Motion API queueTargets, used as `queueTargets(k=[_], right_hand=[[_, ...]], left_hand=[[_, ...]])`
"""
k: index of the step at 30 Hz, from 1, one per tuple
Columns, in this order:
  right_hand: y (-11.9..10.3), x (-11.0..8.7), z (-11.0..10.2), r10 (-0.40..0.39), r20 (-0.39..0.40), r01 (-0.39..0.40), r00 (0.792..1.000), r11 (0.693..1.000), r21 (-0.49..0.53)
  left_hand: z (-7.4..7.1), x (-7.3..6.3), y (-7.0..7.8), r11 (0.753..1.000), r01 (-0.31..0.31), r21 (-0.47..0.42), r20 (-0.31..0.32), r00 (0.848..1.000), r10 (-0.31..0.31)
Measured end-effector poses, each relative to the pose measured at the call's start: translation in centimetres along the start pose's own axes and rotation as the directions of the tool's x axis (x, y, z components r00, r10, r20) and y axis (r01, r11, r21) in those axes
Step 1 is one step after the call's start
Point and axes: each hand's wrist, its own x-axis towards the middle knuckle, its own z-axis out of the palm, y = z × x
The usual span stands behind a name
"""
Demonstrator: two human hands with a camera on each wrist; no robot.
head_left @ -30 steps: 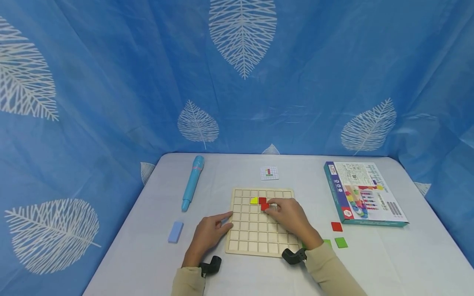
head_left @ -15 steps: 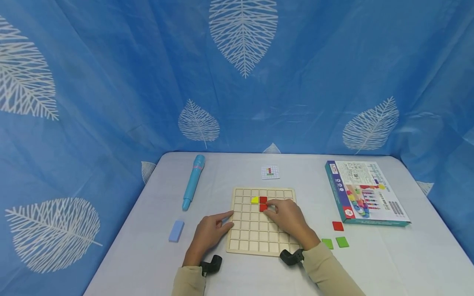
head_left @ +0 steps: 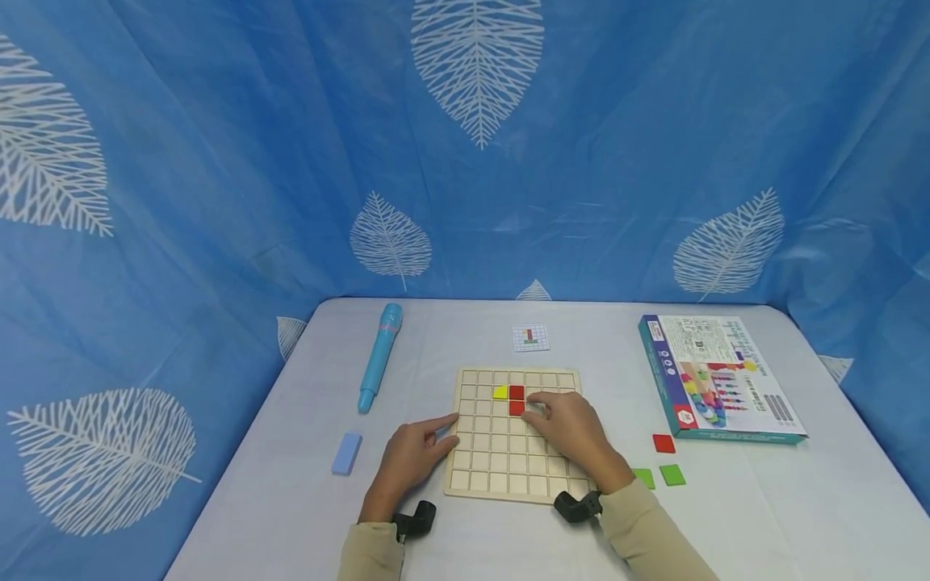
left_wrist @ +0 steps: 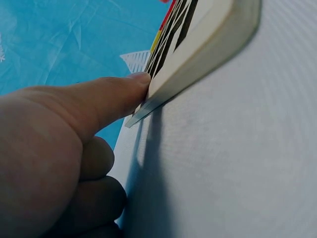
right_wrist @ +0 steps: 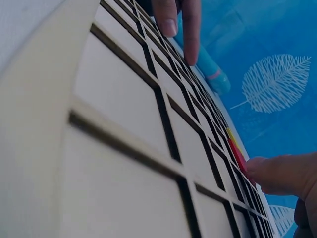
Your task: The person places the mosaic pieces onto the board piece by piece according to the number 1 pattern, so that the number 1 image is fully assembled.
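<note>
A square wooden grid board [head_left: 508, 496] lies on the table in the head view. Within its upper cells sit a yellow tile [head_left: 500, 393], a red tile [head_left: 517, 392] beside it, and a second red tile [head_left: 517, 408] just below that red one. My right hand [head_left: 574, 428] is over the board's right part, thumb and index finger spread at the right side of the lower red tile. In the right wrist view the thumb tip [right_wrist: 257, 171] is at the red. My left hand [head_left: 410, 456] rests at the board's left edge; its thumb [left_wrist: 129, 89] touches the rim in the left wrist view.
Beyond the board lies a small printed pattern card [head_left: 530, 337]. A blue microphone-shaped toy [head_left: 379, 359] and a light blue block [head_left: 346, 453] are on the left. On the right are a game box [head_left: 719, 379], a red tile [head_left: 663, 443] and green tiles [head_left: 672, 474].
The lower red tile went from tilted at the cell to flat in it, below the other red one. My right fingers have drawn slightly right from it. The left hand stayed put.
</note>
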Motion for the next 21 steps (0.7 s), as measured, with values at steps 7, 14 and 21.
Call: queueTargets(k=[7,14,21], right_hand=[[0.8,-1.1,-1.8,0.045,-0.013,-0.045,0.999,0.999,0.011],[2.3,-2.5,-4.0,0.13,-0.009,-0.129,0.992,0.991,0.017],[4.2,-4.1,-5.6,0.137,-0.06,-0.138,0.989,0.99,-0.009]], left_hand=[[0.1,0.0,0.1,1.0,0.013,0.0,0.006,1.0,-0.013],[0.1,0.0,-0.1,1.0,0.013,0.005,0.005,1.0,-0.013],[0.0,0.0,0.0,1.0,0.021,-0.009,0.011,1.0,-0.02]])
